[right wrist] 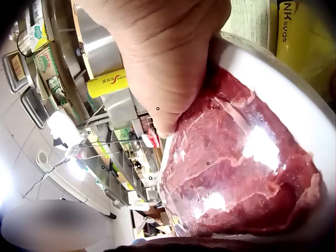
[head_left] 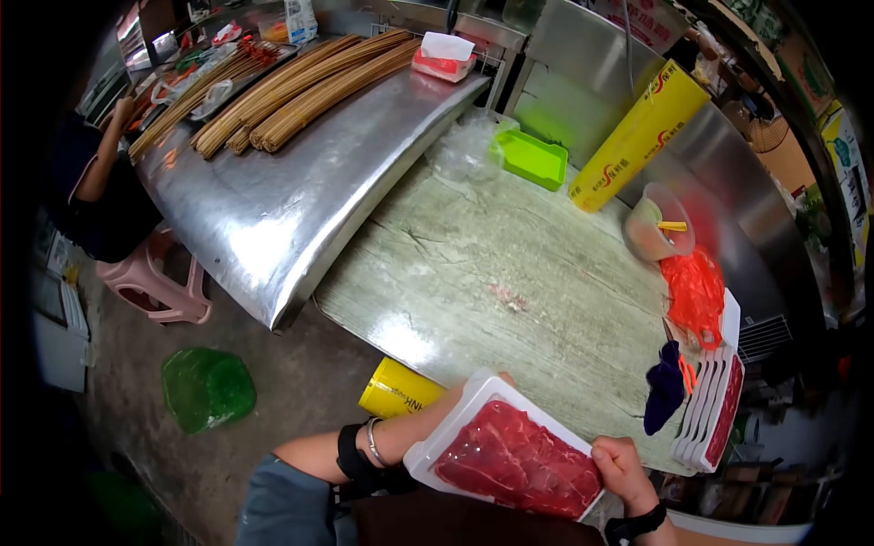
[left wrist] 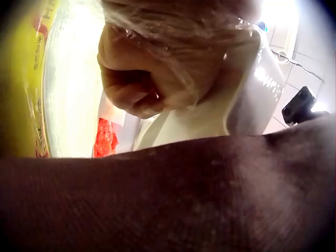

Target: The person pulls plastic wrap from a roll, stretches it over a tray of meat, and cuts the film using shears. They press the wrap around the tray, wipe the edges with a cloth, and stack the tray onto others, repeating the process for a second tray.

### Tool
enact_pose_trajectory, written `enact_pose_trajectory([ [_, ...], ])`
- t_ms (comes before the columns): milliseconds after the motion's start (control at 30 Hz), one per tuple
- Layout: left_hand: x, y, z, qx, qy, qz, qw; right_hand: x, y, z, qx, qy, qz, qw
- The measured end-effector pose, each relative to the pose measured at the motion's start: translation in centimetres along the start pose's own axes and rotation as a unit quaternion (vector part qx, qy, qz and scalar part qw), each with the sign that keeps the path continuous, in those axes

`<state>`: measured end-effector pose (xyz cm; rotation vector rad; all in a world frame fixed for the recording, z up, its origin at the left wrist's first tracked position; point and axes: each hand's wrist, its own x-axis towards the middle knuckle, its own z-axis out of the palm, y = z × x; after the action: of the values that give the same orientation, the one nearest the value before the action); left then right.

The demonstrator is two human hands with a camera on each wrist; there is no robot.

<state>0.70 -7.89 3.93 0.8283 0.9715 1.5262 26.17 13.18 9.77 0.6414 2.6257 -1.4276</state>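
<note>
A white tray of sliced red meat (head_left: 523,460) (right wrist: 231,168), covered with clear film, is held tilted in front of the person's body. The right hand (head_left: 621,469) (right wrist: 163,63) grips its right edge, thumb on the top side. Mostly hidden behind the tray in the head view, the left hand (head_left: 505,377) shows only a bit of finger past the far rim. From the left wrist, the left hand (left wrist: 152,73) has curled fingers against the tray's pale underside (left wrist: 194,121), with clear film (left wrist: 173,23) stretched over them.
Stacked trays (head_left: 708,409), a dark cloth (head_left: 665,387) and a red bag (head_left: 694,296) lie on the table's right side. Beyond are a yellow film box (head_left: 637,136) and green tray (head_left: 533,159). Skewer bundles (head_left: 309,86) rest on the metal counter (head_left: 273,200).
</note>
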Motion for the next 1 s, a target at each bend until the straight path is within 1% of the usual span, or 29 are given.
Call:
enact_pose_trajectory([
  [67,-0.4,-0.5,-0.8,0.093,-0.011,0.035,0.995,0.1,0.1,-0.1,0.004,-0.008,-0.004,1.000],
  [167,-1.4,-0.7,-1.8,0.230,-0.031,0.083,0.969,0.2,-0.2,-0.1,0.014,0.003,-0.007,1.000],
  [200,-1.4,-0.1,-2.1,0.369,-0.004,0.036,0.929,0.1,-0.2,-0.3,0.013,0.000,-0.002,1.000],
  [233,-1.4,0.9,-2.5,0.499,0.024,-0.011,0.866,-0.1,0.0,-0.5,0.011,-0.002,0.002,1.000],
  [267,-1.5,1.7,-3.0,0.619,0.051,-0.059,0.781,-0.1,0.2,-0.6,0.011,-0.003,0.006,1.000],
  [300,-2.3,1.7,-3.4,0.569,0.225,0.032,0.791,0.1,0.1,-0.5,0.010,0.001,0.003,1.000],
  [333,-2.8,2.1,-3.3,0.377,0.252,0.076,0.888,0.2,-0.1,-0.4,0.009,0.003,0.004,1.000],
  [367,-3.1,3.5,-2.4,0.165,0.271,0.112,0.942,0.2,-0.3,-0.3,0.007,0.002,0.006,1.000],
  [400,-3.3,3.0,-1.5,0.062,0.215,0.117,0.968,0.2,-0.4,-0.2,0.007,-0.005,0.012,1.000],
  [433,-3.5,2.5,-0.5,-0.039,0.157,0.123,0.979,0.5,-0.7,-0.2,0.007,-0.011,0.012,1.000],
  [467,-3.6,2.8,0.1,0.060,0.135,0.080,0.986,1.0,-0.9,-0.2,0.007,-0.015,0.011,1.000],
  [567,-3.1,3.8,-0.3,0.054,0.079,0.011,0.995,1.2,-1.6,-0.5,-0.016,-0.020,0.013,1.000],
  [600,-3.1,3.4,-0.3,0.058,0.098,0.005,0.993,1.2,-1.6,-0.3,-0.014,-0.038,0.008,0.999],
  [633,-3.2,3.0,0.0,-0.009,0.118,-0.004,0.993,1.4,-1.3,-0.1,-0.015,-0.039,0.007,0.999],
  [667,-3.3,2.9,0.1,-0.086,0.120,-0.033,0.989,1.2,-0.8,-0.2,-0.018,-0.029,0.012,0.999],
  [700,-3.6,1.6,-0.6,-0.035,0.162,-0.071,0.984,1.2,-0.1,-0.1,-0.023,-0.022,-0.015,0.999],
  [733,-3.5,2.6,-0.2,-0.070,0.169,-0.089,0.979,1.3,0.4,0.1,-0.027,-0.017,-0.042,0.999],
  [767,-3.3,3.6,0.2,-0.097,0.156,-0.103,0.978,1.4,0.1,0.0,-0.031,-0.014,-0.044,0.998],
  [833,-3.4,3.2,0.2,-0.150,0.158,-0.092,0.972,1.5,-0.2,0.0,-0.042,-0.014,-0.050,0.998],
  [867,-4.1,1.9,-0.7,-0.137,0.159,-0.094,0.973,1.6,-0.1,0.0,-0.049,-0.015,-0.052,0.997],
  [900,-3.8,1.9,-0.8,-0.125,0.164,-0.094,0.974,1.6,-0.1,-0.2,-0.057,-0.020,-0.057,0.997],
  [967,-4.0,3.2,0.6,-0.113,0.286,-0.125,0.943,1.5,0.0,-0.3,-0.058,-0.016,-0.061,0.996],
  [1000,-4.2,3.2,0.3,-0.084,0.263,-0.142,0.951,1.6,0.4,-0.4,-0.056,-0.016,-0.067,0.996],
])
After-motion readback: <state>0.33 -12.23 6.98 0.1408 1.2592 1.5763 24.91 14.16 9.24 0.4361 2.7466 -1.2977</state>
